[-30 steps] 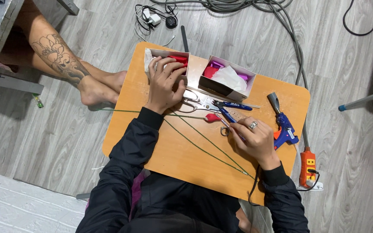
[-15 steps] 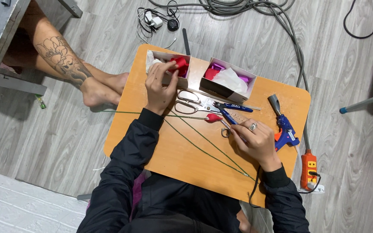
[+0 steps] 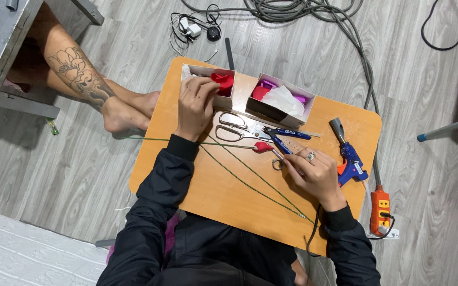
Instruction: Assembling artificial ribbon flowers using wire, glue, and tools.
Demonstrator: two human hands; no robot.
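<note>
My left hand [image 3: 194,106] reaches into a small white box [image 3: 203,71] at the back left of the orange table [image 3: 208,185], its fingers pinching red material [image 3: 222,80] inside. My right hand [image 3: 314,172], with a ring on one finger, rests on the table and holds a thin green wire stem tipped with a small red bud [image 3: 263,147]. Two more green wire stems [image 3: 250,182] lie diagonally across the table between my hands. Silver scissors [image 3: 234,127] and blue-handled pliers [image 3: 284,139] lie just beyond my right hand.
A second white box [image 3: 255,106] holds pink, purple and white material. A blue and orange glue gun [image 3: 350,159] lies at the right, an orange power strip [image 3: 380,209] beside the table. Another person's tattooed leg and bare feet [image 3: 123,108] rest left. Cables [image 3: 314,10] cross the floor.
My left hand has moved forward from the table middle into the left white box and taken hold of the red material. My right hand has stayed in place.
</note>
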